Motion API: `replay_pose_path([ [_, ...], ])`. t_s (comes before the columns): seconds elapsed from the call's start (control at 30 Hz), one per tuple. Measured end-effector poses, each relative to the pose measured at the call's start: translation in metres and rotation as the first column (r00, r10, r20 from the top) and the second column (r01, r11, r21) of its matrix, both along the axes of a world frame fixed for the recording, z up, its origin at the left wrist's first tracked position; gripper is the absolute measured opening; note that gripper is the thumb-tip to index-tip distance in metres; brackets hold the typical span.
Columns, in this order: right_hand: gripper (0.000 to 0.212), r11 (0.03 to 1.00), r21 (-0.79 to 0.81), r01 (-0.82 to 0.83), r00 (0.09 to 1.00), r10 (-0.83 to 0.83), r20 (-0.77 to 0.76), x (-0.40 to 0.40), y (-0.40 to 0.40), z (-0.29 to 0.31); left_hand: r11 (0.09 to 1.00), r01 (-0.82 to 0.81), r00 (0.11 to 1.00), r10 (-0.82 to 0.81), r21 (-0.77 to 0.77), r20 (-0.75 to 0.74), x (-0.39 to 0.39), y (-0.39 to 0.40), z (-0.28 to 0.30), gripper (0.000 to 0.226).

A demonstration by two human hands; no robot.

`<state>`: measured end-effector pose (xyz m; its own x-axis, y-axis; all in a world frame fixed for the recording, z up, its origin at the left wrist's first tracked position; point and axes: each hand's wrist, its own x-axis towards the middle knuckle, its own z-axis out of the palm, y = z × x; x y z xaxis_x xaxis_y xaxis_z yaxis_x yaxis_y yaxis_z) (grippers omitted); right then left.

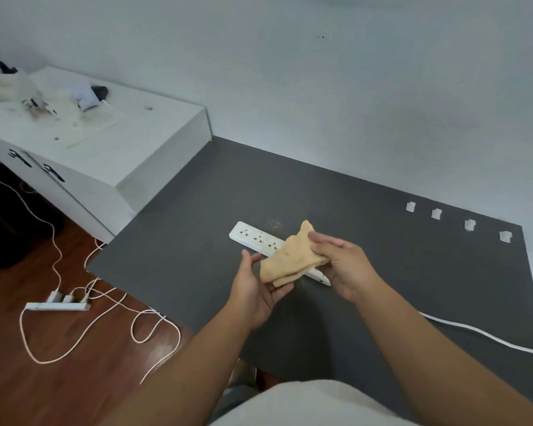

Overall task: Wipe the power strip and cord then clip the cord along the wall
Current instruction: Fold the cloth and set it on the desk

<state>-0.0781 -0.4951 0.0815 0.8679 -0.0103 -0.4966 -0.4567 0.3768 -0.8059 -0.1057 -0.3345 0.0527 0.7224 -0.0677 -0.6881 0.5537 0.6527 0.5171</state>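
Observation:
A white power strip (257, 238) lies slantwise on the grey table (197, 210). Its near end is covered by a pale orange cloth (286, 259). My right hand (342, 265) pinches the cloth from the right, above the strip. My left hand (256, 287) is cupped under the cloth's lower edge, palm up, fingers touching it. The strip's white cord (480, 333) runs off along the table to the right edge. Several small white cord clips (410, 206) sit in a row near the wall at the back right.
A white cabinet (105, 142) with clutter on top stands to the left against the wall. On the wooden floor at the left lies another power strip (57, 305) with plugs and looping white cables (105, 327).

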Motion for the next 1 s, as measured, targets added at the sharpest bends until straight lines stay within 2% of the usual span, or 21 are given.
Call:
replay_pose_path([
  [0.1, 0.034, 0.994, 0.109, 0.018, 0.999, -0.014, -0.035, 0.004, -0.001, 0.002, 0.998, 0.057, 0.998, -0.056, -0.02, 0.034, 0.003, 0.003, 0.005, 0.047],
  [0.2, 0.038, 0.987, 0.14, 0.073, 0.993, -0.06, -0.097, 0.006, -0.001, 0.0, 0.998, 0.068, 0.994, -0.068, 0.007, 0.087, 0.004, 0.004, 0.006, 0.042],
  [0.27, 0.024, 0.991, 0.112, 0.075, 0.987, -0.058, -0.148, 0.004, -0.001, -0.002, 0.993, 0.106, 0.982, -0.114, 0.059, 0.15, 0.002, 0.008, 0.008, 0.049],
  [0.33, 0.009, 0.999, 0.043, -0.016, 0.987, 0.023, -0.16, 0.001, 0.0, -0.005, 0.975, 0.183, 0.95, -0.208, 0.127, 0.231, 0.0, 0.014, 0.012, 0.057],
  [0.4, 0.017, 0.996, -0.01, -0.092, 0.986, 0.089, -0.144, -0.001, 0.003, -0.011, 0.955, 0.235, 0.92, -0.279, 0.183, 0.275, -0.003, 0.023, 0.013, 0.066],
  [0.5, 0.037, 0.993, 0.075, -0.09, 0.99, 0.097, -0.104, -0.003, 0.01, -0.014, 0.95, 0.236, 0.907, -0.29, 0.204, 0.305, -0.007, 0.035, 0.011, 0.073],
  [0.63, 0.055, 0.978, 0.16, -0.136, 0.99, 0.142, -0.026, -0.001, 0.021, -0.017, 0.979, 0.116, 0.927, -0.167, 0.167, 0.336, -0.011, 0.044, 0.013, 0.052],
  [0.7, 0.056, 0.971, 0.171, -0.169, 0.985, 0.174, -0.014, 0.0, 0.028, -0.02, 0.979, 0.039, 0.927, -0.11, 0.202, 0.358, -0.012, 0.05, 0.01, 0.044],
  [0.8, 0.053, 0.967, 0.165, -0.191, 0.98, 0.199, -0.028, 0.002, 0.042, -0.023, 0.966, 0.011, 0.909, -0.118, 0.259, 0.399, -0.011, 0.066, 0.005, 0.047],
  [0.93, 0.041, 0.975, 0.127, -0.182, 0.969, 0.199, -0.143, 0.013, 0.065, -0.03, 0.943, 0.108, 0.886, -0.235, 0.315, 0.399, 0.001, 0.098, 0.003, 0.057],
  [1.0, 0.048, 0.97, 0.096, -0.224, 0.958, 0.237, -0.161, 0.022, 0.079, -0.034, 0.917, 0.178, 0.876, -0.313, 0.356, 0.368, 0.011, 0.115, 0.003, 0.061],
])
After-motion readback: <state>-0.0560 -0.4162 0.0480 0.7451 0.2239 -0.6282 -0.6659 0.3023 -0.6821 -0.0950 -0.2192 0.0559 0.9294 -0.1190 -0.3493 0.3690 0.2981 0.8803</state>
